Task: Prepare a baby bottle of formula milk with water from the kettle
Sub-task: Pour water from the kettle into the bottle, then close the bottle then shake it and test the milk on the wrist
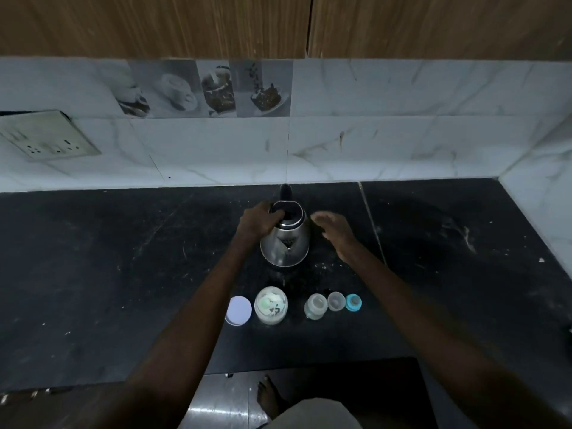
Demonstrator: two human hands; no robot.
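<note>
A steel kettle (286,243) with a black lid and handle stands on the dark counter (123,274), spout toward me. My left hand (258,222) grips the kettle's top at its left side. To the kettle's right my right hand (335,232) hovers with fingers spread, not touching it. Nearer to me stands an uncapped jar of formula powder (271,305), its white lid (238,310) lying to its left. An uncapped clear baby bottle (315,306) stands to the right, then a clear cap (336,301) and the blue teat ring (353,302).
A marble-tiled wall (371,144) runs behind the counter and turns forward at the right. A socket plate (49,137) is on the wall at the left. Wooden cupboards (278,23) hang above. My bare foot (269,397) shows on the floor below the counter edge.
</note>
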